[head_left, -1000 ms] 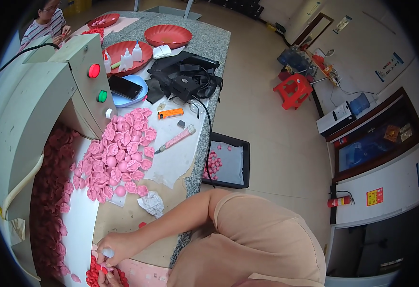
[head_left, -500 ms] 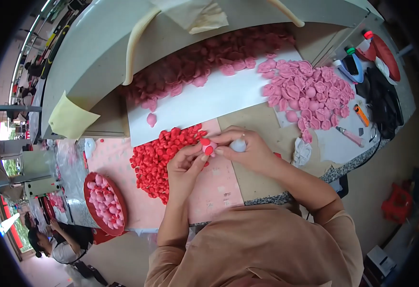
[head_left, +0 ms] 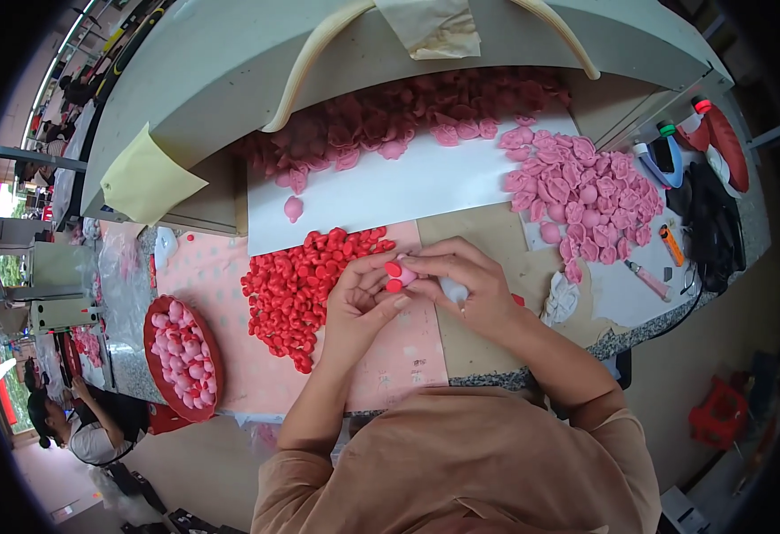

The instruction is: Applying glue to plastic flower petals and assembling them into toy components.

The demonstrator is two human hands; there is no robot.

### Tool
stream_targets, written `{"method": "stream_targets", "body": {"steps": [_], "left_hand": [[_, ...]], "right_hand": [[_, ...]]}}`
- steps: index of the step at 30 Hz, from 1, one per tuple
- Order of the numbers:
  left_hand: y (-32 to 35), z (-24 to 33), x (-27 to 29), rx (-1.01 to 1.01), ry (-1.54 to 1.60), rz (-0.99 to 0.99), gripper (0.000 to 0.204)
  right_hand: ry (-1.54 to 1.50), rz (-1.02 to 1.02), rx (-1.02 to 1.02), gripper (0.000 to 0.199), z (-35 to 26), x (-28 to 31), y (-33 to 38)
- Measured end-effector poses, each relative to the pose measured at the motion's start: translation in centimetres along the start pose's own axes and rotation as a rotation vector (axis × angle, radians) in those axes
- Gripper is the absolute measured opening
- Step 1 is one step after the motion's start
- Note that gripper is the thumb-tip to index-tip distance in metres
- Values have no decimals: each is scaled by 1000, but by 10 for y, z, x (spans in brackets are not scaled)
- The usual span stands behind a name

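Note:
In front of me, both hands meet at a small pink rounded piece (head_left: 407, 277) with two red rounded parts on its left side. My left hand (head_left: 359, 303) curls its fingers against the red parts, its thumb lying just below. From the other side, my right hand (head_left: 479, 287) pinches the pink piece between thumb and finger. A white squeeze bottle (head_left: 452, 289) is tucked in that same hand, partly hidden by the fingers. Close beyond the left hand spreads a heap of small glossy red pieces (head_left: 296, 289).
A red basin (head_left: 215, 369) of pink-and-red pieces stands at left. Pink cupped pieces (head_left: 586, 191) pile at right, with more under the grey hood (head_left: 230, 76). A crumpled white cloth (head_left: 560, 300), an orange lighter (head_left: 671, 246) and a tube (head_left: 648, 279) lie at right. Another person (head_left: 87, 418) sits far left.
The view has shifted slightly. My left thumb has come off the front of the pink piece, and the piece has turned so both red parts face left.

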State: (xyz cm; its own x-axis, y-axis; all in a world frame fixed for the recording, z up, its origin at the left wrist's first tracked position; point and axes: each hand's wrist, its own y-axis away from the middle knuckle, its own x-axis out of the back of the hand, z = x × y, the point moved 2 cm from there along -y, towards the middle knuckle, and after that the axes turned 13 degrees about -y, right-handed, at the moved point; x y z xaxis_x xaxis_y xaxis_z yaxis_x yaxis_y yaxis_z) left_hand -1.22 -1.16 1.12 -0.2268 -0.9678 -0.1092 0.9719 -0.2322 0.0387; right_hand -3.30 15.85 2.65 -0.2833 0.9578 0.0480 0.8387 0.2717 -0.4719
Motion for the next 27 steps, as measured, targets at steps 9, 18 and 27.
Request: {"method": "stream_targets", "body": {"steps": [9, 18, 27], "left_hand": [[2, 3, -2, -46, 12, -11, 42], [0, -3, 0, -123, 5, 28, 38], [1, 1, -1, -125, 6, 46, 33]], "right_hand": [[-117, 41, -186, 37, 4, 0, 2], [45, -9, -19, 37, 1, -3, 1], [36, -18, -20, 35, 5, -5, 2]]}}
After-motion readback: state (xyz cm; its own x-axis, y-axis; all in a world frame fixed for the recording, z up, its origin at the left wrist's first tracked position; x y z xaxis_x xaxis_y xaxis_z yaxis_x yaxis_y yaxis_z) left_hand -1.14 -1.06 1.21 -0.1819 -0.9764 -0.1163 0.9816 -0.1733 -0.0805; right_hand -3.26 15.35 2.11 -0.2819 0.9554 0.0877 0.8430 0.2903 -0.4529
